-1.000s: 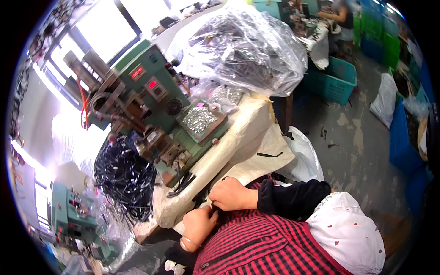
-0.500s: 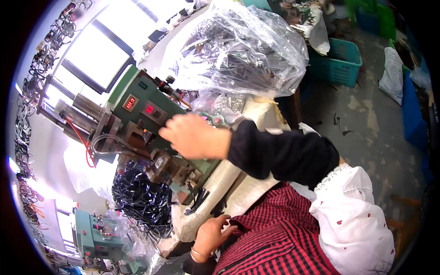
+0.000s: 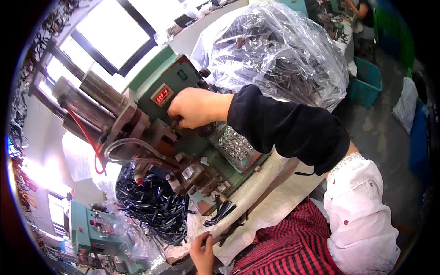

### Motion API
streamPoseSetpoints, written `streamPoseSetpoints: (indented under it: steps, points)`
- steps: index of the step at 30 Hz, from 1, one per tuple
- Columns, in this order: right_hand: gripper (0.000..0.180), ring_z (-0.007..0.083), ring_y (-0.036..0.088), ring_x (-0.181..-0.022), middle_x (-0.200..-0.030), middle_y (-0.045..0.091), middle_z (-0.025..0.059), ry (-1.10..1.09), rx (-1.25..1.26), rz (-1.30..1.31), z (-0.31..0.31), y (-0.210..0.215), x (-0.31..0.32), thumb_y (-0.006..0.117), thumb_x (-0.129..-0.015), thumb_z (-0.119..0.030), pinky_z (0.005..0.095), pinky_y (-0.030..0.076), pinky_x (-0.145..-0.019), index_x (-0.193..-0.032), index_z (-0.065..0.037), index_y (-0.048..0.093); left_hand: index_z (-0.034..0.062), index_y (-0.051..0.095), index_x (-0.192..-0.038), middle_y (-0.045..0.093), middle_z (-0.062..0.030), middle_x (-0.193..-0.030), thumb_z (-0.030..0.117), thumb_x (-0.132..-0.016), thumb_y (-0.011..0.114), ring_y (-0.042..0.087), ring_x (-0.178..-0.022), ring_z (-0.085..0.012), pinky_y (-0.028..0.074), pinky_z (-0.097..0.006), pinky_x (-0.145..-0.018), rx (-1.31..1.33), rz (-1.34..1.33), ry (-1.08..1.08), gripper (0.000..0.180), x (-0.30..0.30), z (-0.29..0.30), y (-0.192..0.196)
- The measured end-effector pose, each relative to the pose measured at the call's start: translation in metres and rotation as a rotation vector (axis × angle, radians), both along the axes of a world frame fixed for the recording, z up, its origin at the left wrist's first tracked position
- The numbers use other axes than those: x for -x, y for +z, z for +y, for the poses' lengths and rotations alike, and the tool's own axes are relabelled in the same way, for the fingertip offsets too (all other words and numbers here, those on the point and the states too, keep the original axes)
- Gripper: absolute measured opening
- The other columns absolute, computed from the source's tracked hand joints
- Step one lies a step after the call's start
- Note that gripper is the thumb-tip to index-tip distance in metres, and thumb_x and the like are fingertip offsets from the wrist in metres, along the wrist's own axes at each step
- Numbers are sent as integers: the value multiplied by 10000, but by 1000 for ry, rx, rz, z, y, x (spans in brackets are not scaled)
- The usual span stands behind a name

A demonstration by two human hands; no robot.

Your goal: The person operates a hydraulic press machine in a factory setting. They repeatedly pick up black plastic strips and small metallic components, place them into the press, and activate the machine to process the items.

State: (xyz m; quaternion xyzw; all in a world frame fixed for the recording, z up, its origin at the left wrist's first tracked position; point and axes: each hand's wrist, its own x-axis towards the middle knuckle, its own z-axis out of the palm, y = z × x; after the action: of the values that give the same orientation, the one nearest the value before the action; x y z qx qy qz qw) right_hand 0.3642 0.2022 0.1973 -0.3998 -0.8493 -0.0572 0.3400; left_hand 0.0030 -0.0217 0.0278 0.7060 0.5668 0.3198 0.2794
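My right hand [image 3: 198, 108] reaches across the front of a green press machine [image 3: 151, 68], just beside its red-lit counter [image 3: 162, 95]. Its fingers are closed around a small dark part near the press head [image 3: 162, 137]; the hand hides most of that part. My left hand [image 3: 202, 254] is low at the front edge of the bench, fingers loosely bent and apart, nothing visible in them. Between the two hands is the metal fixture [image 3: 195, 174] on the machine base. A few black strips [image 3: 221, 213] lie in front of it.
A heap of black strips [image 3: 151, 201] lies left of the fixture. Small silvery pieces [image 3: 234, 143] fill a tray on the right. Behind stands a big clear plastic bag [image 3: 279, 55]. A teal crate [image 3: 366, 82] is on the floor; a second green machine [image 3: 91, 229] stands lower left.
My right hand has closed in on the machine beside the counter, its fingers now curled on a dark part. The view has shifted, uncovering the silvery pieces. My left hand sits lower in view.
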Motion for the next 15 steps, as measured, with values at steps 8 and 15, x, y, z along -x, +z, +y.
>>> streamPoseSetpoints:
  steps: [8,15]
  points:
    - [233,365,682,-979,-930,710,157,-26,-24,-205,7,3,10,742,-771,-173,450,546,-875,-942,-22,696,-8,737,-1024,733,-128,-925,41,-909,713,698,-866,-267,524,-348,-807,-95,55,80,128,23,37,1]
    - [406,384,627,-1031,-1023,644,166,-235,-194,-1,-22,-22,20,817,-752,-159,466,519,-878,-1085,-25,627,9,709,-976,716,-121,-967,16,-894,709,669,-872,-278,512,-360,-828,-378,109,173,83,56,84,4]
